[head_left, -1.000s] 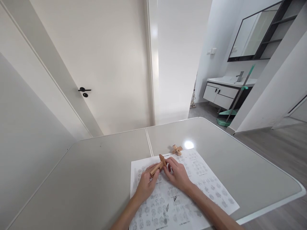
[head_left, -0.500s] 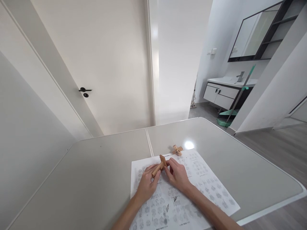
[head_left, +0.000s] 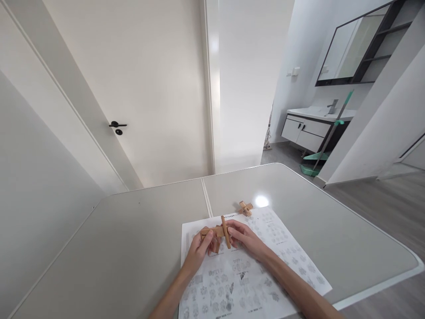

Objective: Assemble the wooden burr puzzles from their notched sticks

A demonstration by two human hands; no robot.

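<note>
Both my hands are closed on wooden puzzle pieces fitted together above a printed sheet [head_left: 239,268]. My left hand [head_left: 198,252] grips a wooden bar [head_left: 215,231] with dark lettering near its left end, which lies nearly level. An upright wooden stick [head_left: 226,232] crosses that bar at its right end. Fingers of my right hand [head_left: 244,234] press on the right side of the stick. Another short wooden piece shows below the bar, partly hidden by my left fingers. Just past them, a cross-shaped wooden puzzle [head_left: 246,208] rests at the sheet's far edge.
The grey table [head_left: 116,257] has a seam [head_left: 206,197] across it and a rounded far corner. A white door [head_left: 159,88] stands beyond. To the right are a washbasin cabinet [head_left: 307,128] and a green dustpan [head_left: 310,170] on the floor.
The held puzzle pieces have been turned: the bar swung from slanting to nearly level, and the crossing stick now stands edge-on. The other puzzle has not moved.
</note>
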